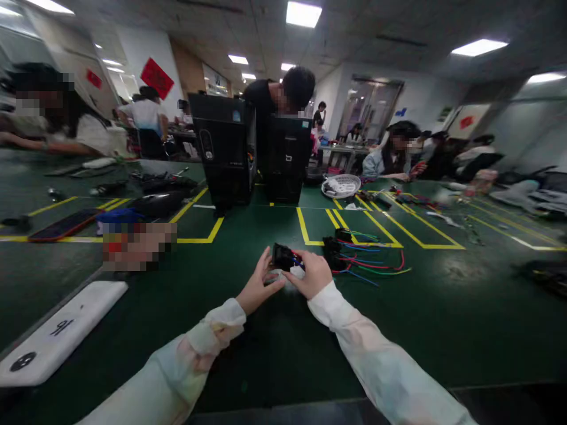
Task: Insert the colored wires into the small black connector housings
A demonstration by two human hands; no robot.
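Observation:
A small black part (pixel 282 257) with short red and blue wires is between my two hands, over the green table. My right hand (pixel 315 273) is closed on its wired side, thumb and fingers pressed together. My left hand (pixel 259 286) is beside its left side, with thumb and fingers apart in a loose curve; whether the fingertips touch the part is hard to see. A small whitish piece (pixel 297 271) shows under the wires by my right fingers. Just right of my right hand lie several black parts (pixel 333 254) with red, blue and green wires.
Two black computer towers (pixel 225 147) stand at the far middle, a person (pixel 299 88) bending behind them. A white basket (pixel 341 186) sits to their right. At left are a white power strip-like case (pixel 66 330) and dark tools (pixel 66 224). Yellow tape marks the table (pixel 398 330).

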